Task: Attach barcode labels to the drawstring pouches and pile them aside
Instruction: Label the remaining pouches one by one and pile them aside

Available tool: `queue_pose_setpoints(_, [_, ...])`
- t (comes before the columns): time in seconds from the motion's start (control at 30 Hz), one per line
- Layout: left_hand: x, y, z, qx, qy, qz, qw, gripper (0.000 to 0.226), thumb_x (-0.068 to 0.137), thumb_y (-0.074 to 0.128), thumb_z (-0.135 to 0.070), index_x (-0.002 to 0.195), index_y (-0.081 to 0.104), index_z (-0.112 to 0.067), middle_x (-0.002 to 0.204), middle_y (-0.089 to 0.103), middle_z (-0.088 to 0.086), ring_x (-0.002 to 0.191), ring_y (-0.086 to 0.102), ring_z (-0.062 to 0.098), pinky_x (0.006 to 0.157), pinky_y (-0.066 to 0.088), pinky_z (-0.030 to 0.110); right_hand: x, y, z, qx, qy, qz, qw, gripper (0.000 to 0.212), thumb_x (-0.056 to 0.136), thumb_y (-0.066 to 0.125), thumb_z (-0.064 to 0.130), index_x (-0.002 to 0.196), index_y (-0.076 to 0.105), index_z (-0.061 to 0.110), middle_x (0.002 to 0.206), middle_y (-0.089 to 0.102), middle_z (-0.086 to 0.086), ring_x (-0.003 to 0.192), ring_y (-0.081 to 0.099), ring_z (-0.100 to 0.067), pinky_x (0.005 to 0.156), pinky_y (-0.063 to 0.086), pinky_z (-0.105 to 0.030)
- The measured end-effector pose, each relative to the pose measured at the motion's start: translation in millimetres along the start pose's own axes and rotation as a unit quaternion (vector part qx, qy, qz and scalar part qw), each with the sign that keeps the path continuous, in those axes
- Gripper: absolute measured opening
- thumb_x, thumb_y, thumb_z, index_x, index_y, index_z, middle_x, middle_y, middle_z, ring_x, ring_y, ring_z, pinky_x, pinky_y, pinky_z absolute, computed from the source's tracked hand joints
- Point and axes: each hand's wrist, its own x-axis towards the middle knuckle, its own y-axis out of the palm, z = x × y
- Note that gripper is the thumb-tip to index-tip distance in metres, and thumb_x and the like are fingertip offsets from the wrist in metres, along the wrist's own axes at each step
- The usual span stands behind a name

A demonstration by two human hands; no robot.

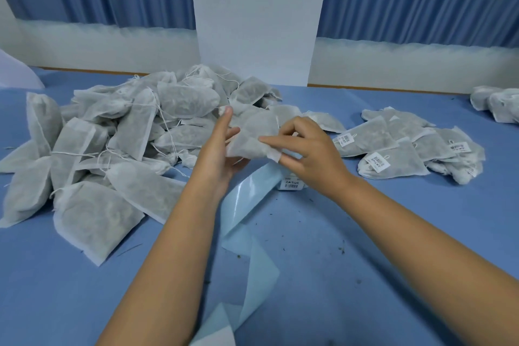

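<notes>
My left hand holds a grey drawstring pouch up above the table, thumb raised behind it. My right hand pinches the pouch's lower right corner with fingertips. Below the hands a pale blue label backing strip trails toward me, with a barcode label at its far end, partly hidden by my right hand. A big heap of unlabelled pouches lies to the left. A smaller pile of labelled pouches lies to the right.
The blue table cover carries small dark crumbs in front of me. More pouches sit at the far right edge. A white pillar and blue curtains stand behind the table.
</notes>
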Motion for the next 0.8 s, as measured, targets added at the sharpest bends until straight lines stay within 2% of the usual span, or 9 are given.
queue_pose_setpoints(0.07, [-1.7,0.5,1.5,0.006,-0.004,0.033,0.999,0.033,0.089,0.069,-0.039,0.106,0.074,-0.011,0.102,0.075,0.009,0.092,0.073,0.020,0.074,0.060,0.034,-6.5,-2.1,5.0,0.019,0.001,0.022,1.000,0.028,0.085,0.075,0.011,0.113,0.074,0.015,0.092,0.060,-0.008,0.084,0.056,-0.025,0.079,0.043,-0.031])
queue_pose_setpoints(0.13, [-5.9,4.1,4.7,0.052,-0.005,0.043,0.998,0.008,0.091,0.069,-0.019,0.091,0.076,-0.016,0.086,0.076,0.005,0.075,0.072,0.014,0.058,0.056,0.025,-11.6,-3.0,10.5,0.058,0.067,0.041,0.995,0.043,0.081,0.078,0.012,0.122,0.067,0.017,0.102,0.058,-0.004,0.094,0.055,-0.019,0.085,0.043,-0.026])
queue_pose_setpoints(0.23, [-10.2,7.4,7.4,0.072,-0.010,0.037,0.997,0.015,0.090,0.064,-0.004,0.087,0.073,-0.016,0.076,0.075,0.004,0.065,0.070,0.014,0.052,0.054,0.024,-19.0,-7.9,14.4,0.133,0.188,0.055,0.972,0.066,0.072,0.075,0.015,0.132,0.053,0.028,0.112,0.053,0.003,0.103,0.052,-0.013,0.083,0.042,-0.020])
queue_pose_setpoints(0.3, [-11.0,7.9,7.3,0.100,-0.002,0.053,0.994,0.020,0.087,0.060,0.001,0.088,0.071,-0.015,0.075,0.072,0.003,0.066,0.067,0.015,0.053,0.053,0.023,-23.9,-12.3,15.4,0.215,0.249,0.036,0.944,0.063,0.070,0.063,0.014,0.127,0.050,0.038,0.112,0.054,0.007,0.101,0.053,-0.012,0.077,0.044,-0.019])
queue_pose_setpoints(0.43, [-19.7,10.3,9.1,0.204,0.004,0.117,0.972,0.037,0.062,0.058,-0.010,0.092,0.073,-0.026,0.078,0.069,-0.008,0.069,0.062,0.008,0.060,0.049,0.022,-25.5,-20.8,11.6,0.314,0.390,-0.049,0.864,0.045,0.085,0.052,0.002,0.121,0.059,0.029,0.110,0.061,0.003,0.087,0.058,-0.001,0.072,0.047,-0.014])
queue_pose_setpoints(0.53, [-25.5,12.4,9.8,0.303,-0.004,0.164,0.939,0.043,0.054,0.052,-0.016,0.088,0.075,-0.031,0.076,0.063,-0.008,0.069,0.055,0.010,0.056,0.038,0.023,-31.8,-33.4,4.8,0.265,0.391,-0.034,0.881,0.052,0.091,0.050,-0.002,0.128,0.054,0.034,0.121,0.058,0.012,0.099,0.057,-0.001,0.076,0.046,-0.014])
queue_pose_setpoints(0.63, [-28.2,15.3,9.5,0.345,-0.029,0.156,0.925,0.042,0.052,0.050,-0.018,0.088,0.071,-0.020,0.080,0.058,-0.001,0.077,0.050,0.018,0.060,0.034,0.029,-37.9,-44.3,3.2,0.279,0.344,0.043,0.895,0.051,0.091,0.060,0.003,0.129,0.055,0.037,0.132,0.057,0.019,0.116,0.055,0.003,0.087,0.049,-0.015])
queue_pose_setpoints(0.7, [-30.1,16.2,9.4,0.340,-0.042,0.150,0.927,0.038,0.057,0.051,-0.025,0.088,0.071,-0.016,0.083,0.061,0.001,0.080,0.053,0.019,0.066,0.035,0.031,-37.5,-44.7,7.0,0.295,0.330,0.046,0.896,0.033,0.091,0.063,0.002,0.113,0.068,0.027,0.112,0.071,0.014,0.101,0.065,0.000,0.079,0.051,-0.016])
queue_pose_setpoints(0.8, [-33.6,17.3,8.1,0.368,-0.005,0.137,0.919,0.034,0.072,0.057,-0.054,0.085,0.076,-0.029,0.086,0.073,-0.012,0.081,0.065,0.006,0.071,0.041,0.023,-35.8,-41.0,18.5,0.308,0.332,0.032,0.891,0.021,0.091,0.063,0.000,0.091,0.074,0.019,0.076,0.072,0.006,0.066,0.064,-0.009,0.062,0.051,-0.019])
